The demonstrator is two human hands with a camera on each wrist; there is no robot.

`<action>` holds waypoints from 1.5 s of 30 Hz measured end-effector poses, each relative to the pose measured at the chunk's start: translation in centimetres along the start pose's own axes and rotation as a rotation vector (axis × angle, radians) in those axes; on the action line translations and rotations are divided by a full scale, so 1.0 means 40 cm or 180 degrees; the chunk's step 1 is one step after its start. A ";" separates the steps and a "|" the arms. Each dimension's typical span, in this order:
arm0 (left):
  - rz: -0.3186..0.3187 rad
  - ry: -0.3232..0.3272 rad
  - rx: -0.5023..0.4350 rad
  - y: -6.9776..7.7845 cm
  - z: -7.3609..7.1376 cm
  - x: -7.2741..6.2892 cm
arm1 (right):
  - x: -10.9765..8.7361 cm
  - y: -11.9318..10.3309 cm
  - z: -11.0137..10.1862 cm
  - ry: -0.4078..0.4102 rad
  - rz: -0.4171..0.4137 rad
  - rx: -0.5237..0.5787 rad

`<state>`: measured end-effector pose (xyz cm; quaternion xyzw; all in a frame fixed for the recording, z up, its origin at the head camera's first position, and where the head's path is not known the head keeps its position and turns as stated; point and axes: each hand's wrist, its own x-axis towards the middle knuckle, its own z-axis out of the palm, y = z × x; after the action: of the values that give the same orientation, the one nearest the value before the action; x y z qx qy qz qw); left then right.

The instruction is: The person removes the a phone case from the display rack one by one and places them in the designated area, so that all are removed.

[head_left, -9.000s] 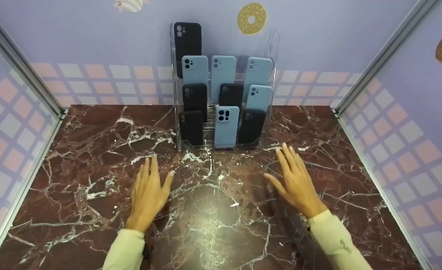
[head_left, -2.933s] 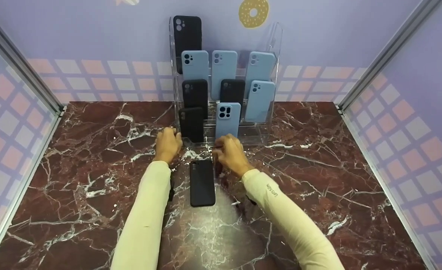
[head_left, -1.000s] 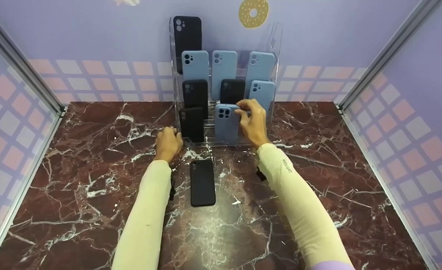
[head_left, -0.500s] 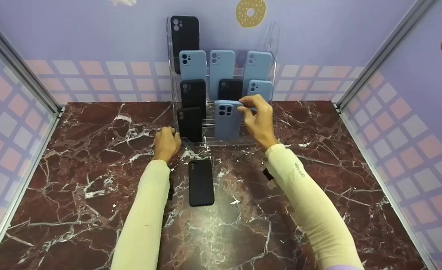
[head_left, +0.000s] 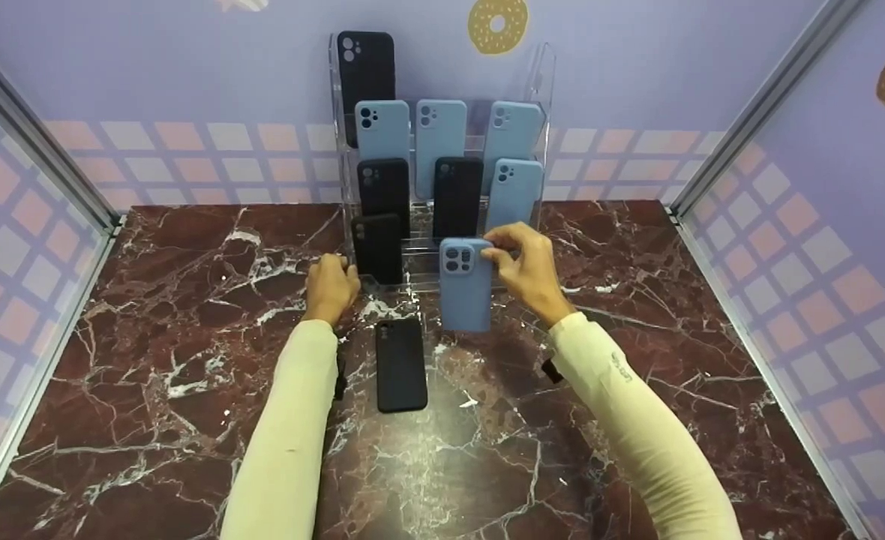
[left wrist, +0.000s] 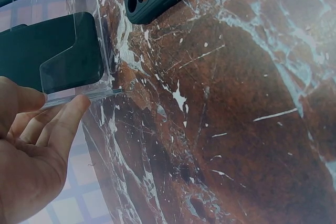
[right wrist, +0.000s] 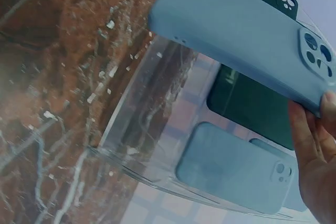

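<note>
My right hand (head_left: 529, 270) pinches a light-blue phone case (head_left: 465, 296) by its upper right corner, thumb in front. The case hangs upright before the clear acrylic display stand (head_left: 421, 288), its camera cutout at the top; the right wrist view shows it apart from the stand. With thumb and fingers, my left hand (left wrist: 37, 145) grips the clear side edge of the stand at its lower left corner. Beside that hand, a black phone case (head_left: 377, 251) leans in the bottom tier. Another black phone case (head_left: 402, 366) lies flat on the marbled table, in front of the stand.
Higher tiers hold several black and blue cases, among them a black case (head_left: 457, 195) in the middle and a blue case (head_left: 516, 191) at the right. Patterned panels (head_left: 202, 75) with metal corner posts enclose the marbled tabletop (head_left: 187, 360).
My right hand has drawn the light-blue case out of the stand's bottom tier, toward me. Earlier, a black case went from that tier to the table. My left hand keeps its grip.
</note>
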<state>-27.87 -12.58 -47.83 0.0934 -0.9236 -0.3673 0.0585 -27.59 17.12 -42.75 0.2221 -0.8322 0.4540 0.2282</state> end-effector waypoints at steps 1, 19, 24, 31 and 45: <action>0.0005 0.0001 -0.0006 0.000 -0.001 0.000 | -0.007 0.003 0.001 -0.0047 0.0072 -0.0007; -0.0011 -0.0017 0.0005 0.003 0.003 0.002 | -0.093 0.048 0.048 -0.0782 0.0962 -0.0060; -0.0025 -0.0035 -0.0019 0.004 0.005 0.003 | -0.109 0.059 0.067 -0.0909 0.1151 -0.0189; -0.0019 -0.0018 0.0002 0.003 0.004 0.001 | -0.124 0.077 0.099 -0.0934 0.1315 -0.0289; -0.0109 -0.0048 0.0010 0.002 0.004 0.000 | -0.149 0.095 0.147 -0.1023 0.1503 -0.0483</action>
<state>-27.91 -12.43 -47.88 0.1066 -0.9228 -0.3675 0.0451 -26.08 14.92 -51.52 0.0736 -0.9178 0.3901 -0.0025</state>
